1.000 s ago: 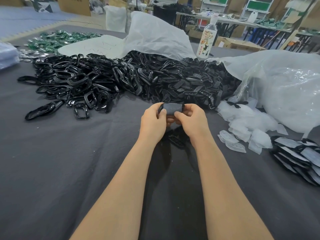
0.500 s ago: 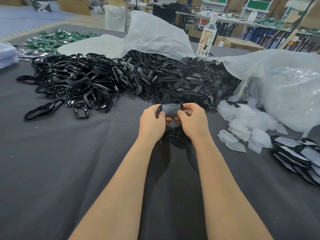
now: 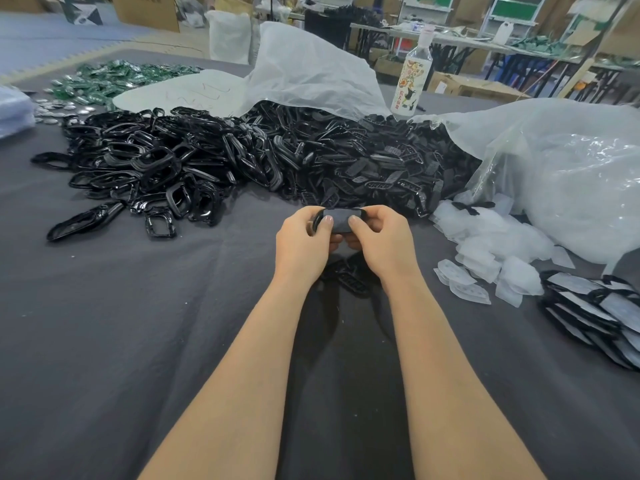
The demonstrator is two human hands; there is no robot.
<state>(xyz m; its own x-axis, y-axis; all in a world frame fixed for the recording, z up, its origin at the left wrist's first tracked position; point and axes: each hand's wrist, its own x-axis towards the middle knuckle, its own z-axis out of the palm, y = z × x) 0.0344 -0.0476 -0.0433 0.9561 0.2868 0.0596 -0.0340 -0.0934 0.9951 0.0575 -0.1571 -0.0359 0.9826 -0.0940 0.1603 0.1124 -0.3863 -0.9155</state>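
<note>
Left hand (image 3: 304,244): I see it gripping the left end of the part (image 3: 341,220), thumb on the top face and fingers curled beneath.
Right hand (image 3: 381,241): it grips the right end the same way, its thumb tip close to the left thumb.
Part: small, black and rounded, with a grey sheet over its upper face. It is held level between both hands, lifted off the tabletop (image 3: 138,341) and just short of the piles.
Under the hands: I make out a spare piece (image 3: 350,279), black and slotted, lying on the dark cloth in shadow.
Frames (image 3: 156,168): a glossy black heap of loops, far left of the hands.
Inserts (image 3: 367,168): a matte black heap straight ahead, touching the frames and spilling out of the white bag (image 3: 311,74).
Bottle (image 3: 412,77): upright behind the inserts, with a printed label.
Clear bag (image 3: 571,174): bulging, at far right.
Films (image 3: 491,251): pale, loose pieces scattered at the clear bag's mouth, right of the hands.
Stack (image 3: 595,313): black pieces with grey faces, overlapped near the right edge.
Green bits (image 3: 114,77): spread at the far left corner, with silver discs (image 3: 59,109) beside them.
</note>
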